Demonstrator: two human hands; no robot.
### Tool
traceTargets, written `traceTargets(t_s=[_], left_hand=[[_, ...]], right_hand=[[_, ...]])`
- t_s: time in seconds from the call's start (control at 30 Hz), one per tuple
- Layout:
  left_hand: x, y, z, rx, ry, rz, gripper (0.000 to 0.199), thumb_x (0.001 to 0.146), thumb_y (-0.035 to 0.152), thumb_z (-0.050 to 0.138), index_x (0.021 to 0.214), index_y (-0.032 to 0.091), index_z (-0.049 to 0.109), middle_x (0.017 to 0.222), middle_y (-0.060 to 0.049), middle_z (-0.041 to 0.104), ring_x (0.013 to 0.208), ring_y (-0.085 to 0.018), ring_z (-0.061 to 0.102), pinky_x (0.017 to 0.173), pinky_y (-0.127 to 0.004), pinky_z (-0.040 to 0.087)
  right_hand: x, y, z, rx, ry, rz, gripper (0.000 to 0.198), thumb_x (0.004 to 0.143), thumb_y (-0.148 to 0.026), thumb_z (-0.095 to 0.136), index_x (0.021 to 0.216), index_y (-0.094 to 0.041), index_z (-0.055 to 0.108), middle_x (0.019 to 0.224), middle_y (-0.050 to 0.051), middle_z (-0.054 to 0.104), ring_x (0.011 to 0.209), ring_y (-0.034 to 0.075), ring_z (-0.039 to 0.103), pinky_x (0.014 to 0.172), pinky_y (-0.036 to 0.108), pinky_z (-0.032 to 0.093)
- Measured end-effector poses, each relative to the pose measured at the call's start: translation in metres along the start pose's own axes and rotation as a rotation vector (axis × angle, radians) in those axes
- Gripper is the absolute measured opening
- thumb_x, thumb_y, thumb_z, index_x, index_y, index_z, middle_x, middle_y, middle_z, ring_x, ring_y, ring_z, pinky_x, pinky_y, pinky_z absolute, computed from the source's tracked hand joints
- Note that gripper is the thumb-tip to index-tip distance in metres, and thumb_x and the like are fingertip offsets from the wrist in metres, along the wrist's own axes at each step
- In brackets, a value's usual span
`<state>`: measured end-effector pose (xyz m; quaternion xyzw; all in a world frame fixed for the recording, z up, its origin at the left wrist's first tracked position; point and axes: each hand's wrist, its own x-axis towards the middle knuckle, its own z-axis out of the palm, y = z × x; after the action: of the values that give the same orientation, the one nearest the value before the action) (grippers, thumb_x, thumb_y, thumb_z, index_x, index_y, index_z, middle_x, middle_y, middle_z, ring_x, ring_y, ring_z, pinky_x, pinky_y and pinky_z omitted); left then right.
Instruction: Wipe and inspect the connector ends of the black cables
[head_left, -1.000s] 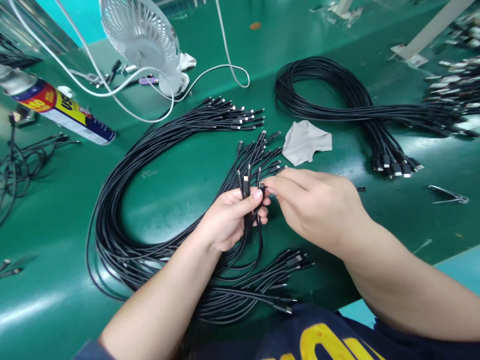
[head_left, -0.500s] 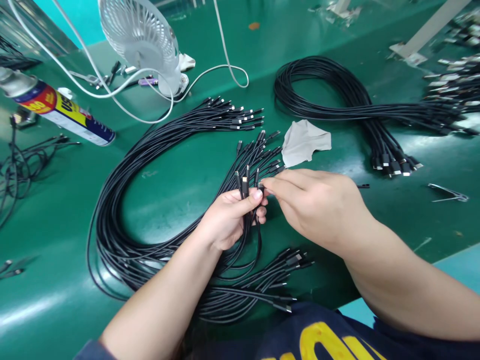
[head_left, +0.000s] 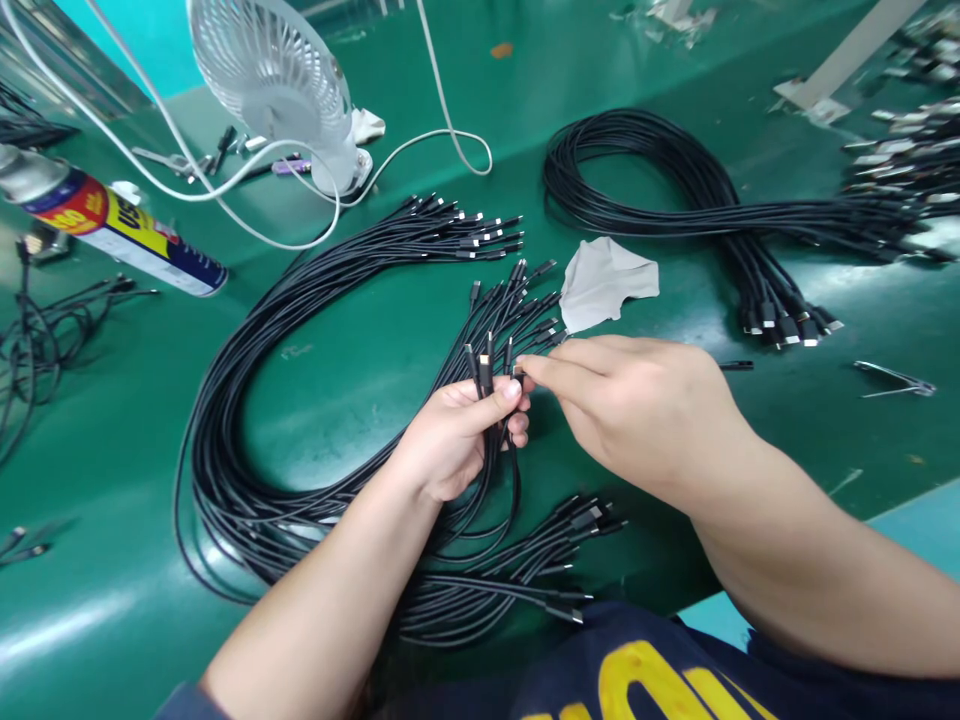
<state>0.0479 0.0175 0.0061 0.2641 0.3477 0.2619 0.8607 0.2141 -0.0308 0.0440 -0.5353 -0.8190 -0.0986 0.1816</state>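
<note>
My left hand (head_left: 465, 430) is closed around several black cables, whose plugs (head_left: 485, 372) point up above the thumb. Bent over from the right, my right hand (head_left: 637, 400) pinches at one cable plug (head_left: 517, 371) beside the left thumb; its fingertips are partly hidden. These cables belong to a large curved bundle of black cables (head_left: 225, 400) on the green table. One group of cable ends (head_left: 472, 235) lies beyond my hands, another (head_left: 585, 515) nearer my body. Just past my right fingers lies a crumpled pale grey cloth (head_left: 607, 285).
A white fan (head_left: 270, 80) with a white cord stands at the back left, near a spray can (head_left: 127, 225) lying on its side. On the right are a second looped cable bundle (head_left: 637, 170), metal tweezers (head_left: 896, 380) and a small black tool (head_left: 736, 366).
The whole view has shifted slightly, and more of the small black tool shows beside my right wrist. Both hands keep nearly the same hold at the plugs.
</note>
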Motion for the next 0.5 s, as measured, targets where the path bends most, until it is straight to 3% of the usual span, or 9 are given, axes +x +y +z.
traceTargets(t_s=[0.5], left_hand=[[-0.0017, 0.0011, 0.0000, -0.003, -0.011, -0.017, 0.024, 0.067, 0.029, 0.085, 0.079, 0.012, 0.073, 0.073, 0.000, 0.060, 0.056, -0.006, 0.054, 0.055, -0.021, 0.047]], right_hand=[[0.0007, -0.0001, -0.0031, 0.003, -0.038, 0.016, 0.029, 0.091, -0.011, 0.049, 0.103, -0.017, 0.074, 0.084, 0.003, 0.074, 0.067, 0.017, 0.066, 0.055, 0.029, 0.037]])
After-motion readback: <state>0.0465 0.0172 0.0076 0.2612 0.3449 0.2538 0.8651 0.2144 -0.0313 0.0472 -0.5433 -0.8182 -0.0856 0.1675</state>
